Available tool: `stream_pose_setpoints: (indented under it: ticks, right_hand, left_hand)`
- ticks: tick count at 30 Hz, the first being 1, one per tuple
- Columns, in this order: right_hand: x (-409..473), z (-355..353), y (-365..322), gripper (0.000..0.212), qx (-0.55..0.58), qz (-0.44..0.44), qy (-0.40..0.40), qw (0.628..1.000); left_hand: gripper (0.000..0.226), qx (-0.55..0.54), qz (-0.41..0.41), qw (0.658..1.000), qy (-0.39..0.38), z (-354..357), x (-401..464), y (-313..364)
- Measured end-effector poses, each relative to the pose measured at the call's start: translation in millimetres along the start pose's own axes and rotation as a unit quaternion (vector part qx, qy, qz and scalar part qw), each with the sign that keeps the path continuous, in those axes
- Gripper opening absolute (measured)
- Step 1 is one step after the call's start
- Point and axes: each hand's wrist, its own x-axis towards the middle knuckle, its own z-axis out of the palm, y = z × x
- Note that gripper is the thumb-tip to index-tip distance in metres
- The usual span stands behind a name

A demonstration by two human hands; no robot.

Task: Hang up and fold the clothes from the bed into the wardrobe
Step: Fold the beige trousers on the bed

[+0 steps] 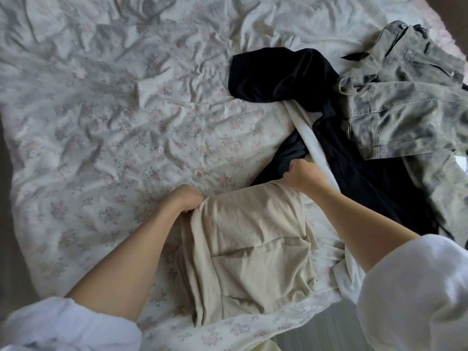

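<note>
A beige garment (pixel 250 252) lies folded over on the bed's near edge. My left hand (pixel 186 198) grips its far left corner, fingers curled into the cloth. At the far right corner my right hand (pixel 302 174) grips the same garment. Just beyond it a black garment (pixel 283 74) sprawls toward the right, with a strip of white cloth (pixel 314 145) lying across it. A grey washed denim jacket (pixel 395 107) lies crumpled at the far right of the bed.
The bed is covered by a wrinkled white sheet with a small floral print (pixel 114 138). A dark floor strip (pixel 7 224) shows at the left edge. The bed's near edge runs along the bottom right.
</note>
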Motion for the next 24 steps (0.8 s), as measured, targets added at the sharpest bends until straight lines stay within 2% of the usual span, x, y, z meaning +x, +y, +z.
stream_pose_setpoints:
  ticks: [3, 5, 7, 9, 11, 13, 15, 19, 20, 22, 24]
  right_hand:
    - [-5.4, 2.9, 1.6, 0.026, -0.021, -0.02, 0.049, 0.998]
    - [-6.7, 3.8, 4.5, 0.025, 0.007, -0.01, 0.073, 0.997]
    - [-7.0, 3.4, 9.0, 0.016, 0.068, 0.028, 0.067, 0.995]
    - [-8.2, 1.5, 12.7, 0.004, 0.179, 0.084, 0.036, 0.98]
    - [-9.2, -0.4, 13.0, 0.014, 0.282, 0.132, 0.013, 0.95]
    - [-10.7, 0.2, 12.0, 0.016, 0.324, 0.149, 0.009, 0.934]
    - [-13.5, 3.0, 11.6, 0.007, 0.32, 0.146, 0.032, 0.936]
    - [-38.3, 15.5, 11.8, 0.016, 0.19, 0.067, 0.178, 0.963]
    - [-49.7, 22.6, 11.1, 0.02, 0.159, 0.023, 0.225, 0.961]
    - [-77.7, 39.7, 6.8, 0.029, 0.109, -0.12, 0.286, 0.944]
    - [-105.7, 60.5, 4.8, 0.038, 0.061, -0.251, 0.281, 0.924]
  left_hand:
    - [0.026, -0.006, 0.058, 0.998, 0.021, 3.4, -4.8, -9.9]
    - [0.039, -0.005, 0.081, 0.995, 0.058, 4.5, -9.3, -18.5]
    - [0.048, 0.002, 0.091, 0.991, 0.097, 5.2, -13.1, -27.6]
    - [0.05, -0.015, 0.088, 0.989, 0.119, 6.4, -16.1, -35.4]
    - [0.049, -0.032, 0.076, 0.988, 0.132, 8.1, -19.2, -39.3]
    - [0.048, -0.045, 0.061, 0.987, 0.145, 10.1, -21.1, -36.9]
    - [0.046, -0.041, 0.046, 0.985, 0.164, 8.7, -23.5, -30.0]
    - [0.031, 0.013, 0.052, 0.956, 0.289, 8.9, -38.5, -24.2]
    - [0.029, 0.014, 0.093, 0.937, 0.335, 14.2, -46.0, -23.5]
    - [0.031, 0.022, 0.222, 0.883, 0.413, 36.7, -65.8, -18.1]
    - [0.038, 0.073, 0.322, 0.846, 0.419, 73.6, -84.9, -14.9]
